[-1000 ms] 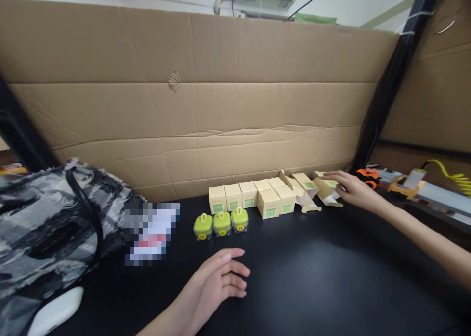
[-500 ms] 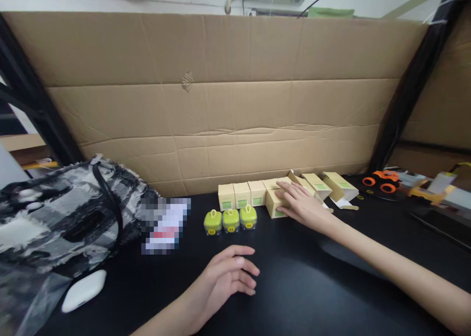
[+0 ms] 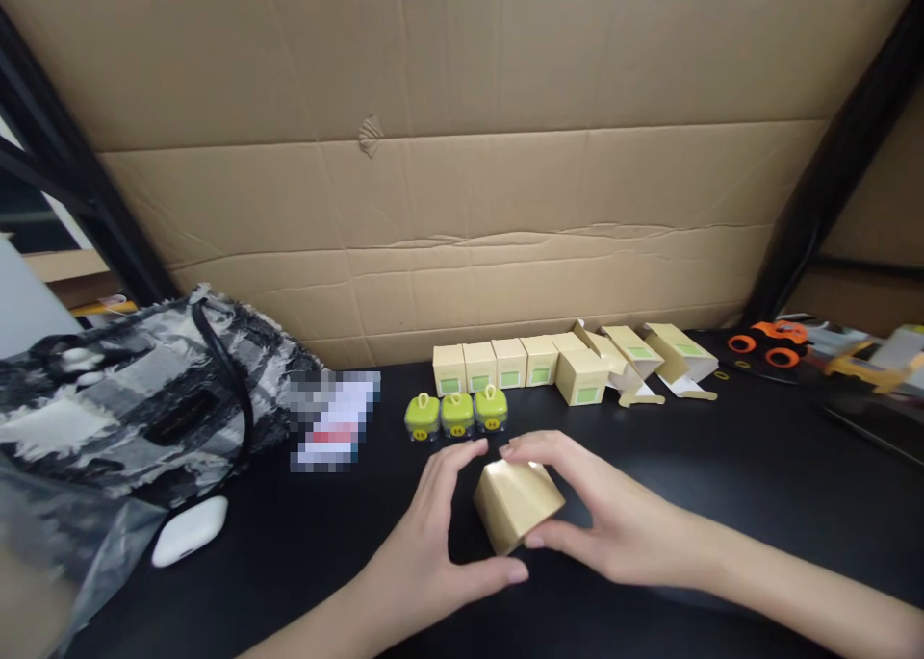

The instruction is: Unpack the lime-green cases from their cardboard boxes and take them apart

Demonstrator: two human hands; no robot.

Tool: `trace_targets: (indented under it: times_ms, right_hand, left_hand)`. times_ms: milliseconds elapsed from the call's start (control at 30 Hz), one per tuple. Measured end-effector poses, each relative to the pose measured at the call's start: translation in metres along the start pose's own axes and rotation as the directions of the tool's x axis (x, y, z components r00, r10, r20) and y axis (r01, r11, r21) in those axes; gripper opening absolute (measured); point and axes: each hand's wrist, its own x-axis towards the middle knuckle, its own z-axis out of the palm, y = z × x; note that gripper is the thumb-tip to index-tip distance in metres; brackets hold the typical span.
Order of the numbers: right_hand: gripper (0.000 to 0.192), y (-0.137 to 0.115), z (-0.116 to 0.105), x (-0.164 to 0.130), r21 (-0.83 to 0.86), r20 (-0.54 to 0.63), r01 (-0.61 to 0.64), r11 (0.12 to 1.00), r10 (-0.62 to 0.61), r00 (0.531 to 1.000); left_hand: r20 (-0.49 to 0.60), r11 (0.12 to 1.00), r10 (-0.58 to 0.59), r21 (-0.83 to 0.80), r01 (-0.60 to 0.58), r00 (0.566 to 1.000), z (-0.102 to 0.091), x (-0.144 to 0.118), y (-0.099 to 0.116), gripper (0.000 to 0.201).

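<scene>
A small tan cardboard box (image 3: 517,503) sits tilted between my two hands above the black tabletop (image 3: 722,505). My right hand (image 3: 613,515) grips it from the right, fingers over its top. My left hand (image 3: 433,539) cups it from the left, thumb below and fingers at its upper edge. Just beyond stand three lime-green lidded containers (image 3: 456,414) in a row. Behind them is a row of closed tan boxes with green labels (image 3: 509,363), and one more such box (image 3: 581,377) stands slightly forward.
Two opened, tipped boxes (image 3: 660,356) lie right of the row. A grey patterned bag (image 3: 137,390), a white mouse (image 3: 191,530) and a blurred card (image 3: 333,418) lie at left. An orange toy (image 3: 766,342) sits far right. A cardboard wall (image 3: 462,159) closes the back.
My right hand left the open boxes at far right, took one closed box from the front of the row, and brought it toward me. My left hand rose from the table to meet it.
</scene>
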Motion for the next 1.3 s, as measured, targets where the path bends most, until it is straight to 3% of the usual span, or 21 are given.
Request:
trace_targets:
  times_ms: [133,300,433,633,767,833,933,1067,1167,1233,1300]
  right_hand:
    - [0.062,-0.011,0.007,-0.001,0.132,-0.022,0.005,0.991,-0.003,1.000]
    - [0.059,-0.004,0.004,-0.001,0.022,0.014,0.021,1.000,-0.021,1.000]
    - [0.051,0.004,0.008,-0.002,-0.020,0.000,0.050,0.999,-0.050,0.999]
    - [0.044,0.012,0.017,-0.004,-0.148,-0.068,0.165,0.975,-0.176,0.982]
    - [0.049,0.012,0.016,-0.008,-0.170,-0.204,0.195,0.966,-0.228,0.952]
    - [0.050,0.007,0.012,-0.011,-0.110,-0.243,0.243,0.964,-0.264,0.934]
    - [0.033,-0.003,0.008,-0.012,0.049,-0.229,0.276,0.960,-0.258,0.939]
    - [0.021,-0.007,0.008,-0.006,0.157,-0.230,0.187,0.970,-0.148,0.962]
    - [0.019,-0.006,0.006,-0.002,-0.078,-0.091,0.255,0.964,-0.261,0.961]
    - [0.020,-0.004,0.004,-0.002,-0.292,0.021,0.334,0.896,-0.343,0.939]
    - [0.019,-0.003,0.004,-0.002,-0.435,0.015,0.308,0.846,-0.335,0.942]
  left_hand:
    - [0.077,0.986,0.139,0.085,-0.145,0.987,-0.005,0.002,0.011,0.068]
    - [0.073,0.847,0.384,0.370,-0.382,0.921,-0.016,0.008,0.021,0.063]
    - [0.066,0.764,0.434,0.501,-0.406,0.899,-0.017,0.008,0.024,0.056]
    - [0.026,0.753,0.419,0.549,-0.363,0.908,-0.013,0.006,0.025,0.055]
    - [-0.010,0.802,0.302,0.542,-0.249,0.953,-0.017,0.008,0.023,0.068]
    - [-0.008,0.833,0.212,0.524,-0.176,0.977,-0.020,0.010,0.022,0.070]
    - [0.021,0.873,0.134,0.471,-0.128,0.991,-0.023,0.012,0.020,0.064]
    - [-0.034,0.917,0.216,0.350,-0.191,0.976,-0.018,0.009,0.014,0.059]
    - [-0.059,0.928,0.280,0.272,-0.254,0.958,-0.014,0.006,0.011,0.041]
    - [-0.046,0.927,0.279,0.274,-0.256,0.959,-0.012,0.005,0.012,0.035]
    - [-0.045,0.910,0.314,0.299,-0.287,0.949,-0.011,0.005,0.013,0.036]
